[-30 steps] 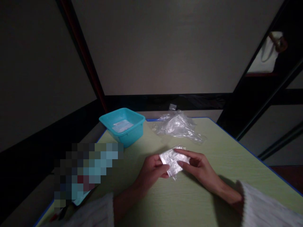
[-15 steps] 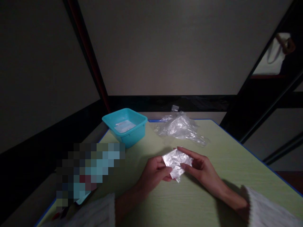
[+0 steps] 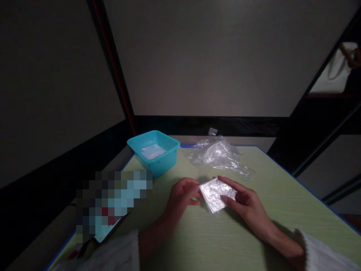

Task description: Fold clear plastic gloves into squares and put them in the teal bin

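Observation:
A small clear plastic bag (image 3: pixel 216 194), crinkled and shiny, is held just above the pale green table (image 3: pixel 234 241) in the middle of the view. My right hand (image 3: pixel 244 203) grips its right side, fingers curled over the top of it. My left hand (image 3: pixel 183 195) is at its left edge, with fingers bent and fingertips touching or nearly touching the plastic. Both wrists come out of white knitted sleeves.
A turquoise plastic tub (image 3: pixel 153 152) with a flat clear bag inside stands at the table's far left corner. A loose heap of clear plastic bags (image 3: pixel 218 154) lies at the far edge. A pixelated patch covers something at the left edge. Dark walls surround the table.
The small bag has turned flatter and shifted slightly right. My left thumb has come off its lower corner, and the left fingers now sit at its left edge. The camera has panned.

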Demonstrator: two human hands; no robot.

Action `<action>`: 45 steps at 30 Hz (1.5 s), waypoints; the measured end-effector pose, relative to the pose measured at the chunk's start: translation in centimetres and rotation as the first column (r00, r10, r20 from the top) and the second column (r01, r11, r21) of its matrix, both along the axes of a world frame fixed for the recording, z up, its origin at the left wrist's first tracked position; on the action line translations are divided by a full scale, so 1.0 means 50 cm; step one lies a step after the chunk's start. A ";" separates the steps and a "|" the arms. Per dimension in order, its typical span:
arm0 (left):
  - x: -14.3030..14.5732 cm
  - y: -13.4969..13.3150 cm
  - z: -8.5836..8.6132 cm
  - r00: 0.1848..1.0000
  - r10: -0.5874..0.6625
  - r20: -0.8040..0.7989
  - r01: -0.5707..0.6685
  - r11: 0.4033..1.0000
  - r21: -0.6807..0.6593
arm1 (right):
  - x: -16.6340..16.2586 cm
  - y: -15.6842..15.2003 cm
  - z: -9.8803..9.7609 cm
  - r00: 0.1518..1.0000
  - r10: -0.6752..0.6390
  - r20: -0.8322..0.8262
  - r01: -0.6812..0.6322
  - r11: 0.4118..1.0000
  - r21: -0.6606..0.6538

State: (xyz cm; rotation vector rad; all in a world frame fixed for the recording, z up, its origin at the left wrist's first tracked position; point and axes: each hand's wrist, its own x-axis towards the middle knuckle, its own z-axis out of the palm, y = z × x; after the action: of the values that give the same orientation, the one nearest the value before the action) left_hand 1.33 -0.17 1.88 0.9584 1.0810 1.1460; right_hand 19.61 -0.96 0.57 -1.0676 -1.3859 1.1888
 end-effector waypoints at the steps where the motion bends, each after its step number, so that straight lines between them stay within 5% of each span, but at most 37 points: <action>1: -0.006 0.007 0.003 0.998 0.061 0.025 -0.061 0.998 0.019 | 0.000 0.000 0.001 1.000 -0.017 0.017 0.017 1.000 -0.007; 6: -0.041 0.029 0.024 0.923 0.332 0.194 -0.346 0.937 0.042 | 0.001 -0.001 0.003 0.996 -0.050 0.077 0.052 0.998 -0.027; 11: -0.073 0.030 0.039 0.759 0.605 0.240 -0.627 0.779 0.020 | 0.005 -0.005 0.003 0.996 -0.060 0.066 0.063 0.997 -0.044; 19: -0.113 0.061 0.049 0.670 0.712 0.211 -0.732 0.681 0.023 | 0.009 -0.004 0.000 0.988 -0.093 0.126 0.097 0.995 -0.031; 34: -0.134 0.096 0.042 0.717 0.666 0.206 -0.691 0.717 0.088 | 0.006 -0.003 0.008 0.985 -0.083 0.150 0.085 0.996 -0.007; 45: -0.101 0.041 0.069 0.886 0.405 0.225 -0.451 0.866 0.216 | 0.032 -0.002 0.032 0.981 -0.190 0.034 0.182 0.969 0.165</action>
State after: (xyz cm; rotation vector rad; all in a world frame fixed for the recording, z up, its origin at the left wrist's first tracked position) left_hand -3.74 1.89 5.32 0.8181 1.0452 1.7463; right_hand 21.22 -1.04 2.19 -1.0927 -1.3626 0.9042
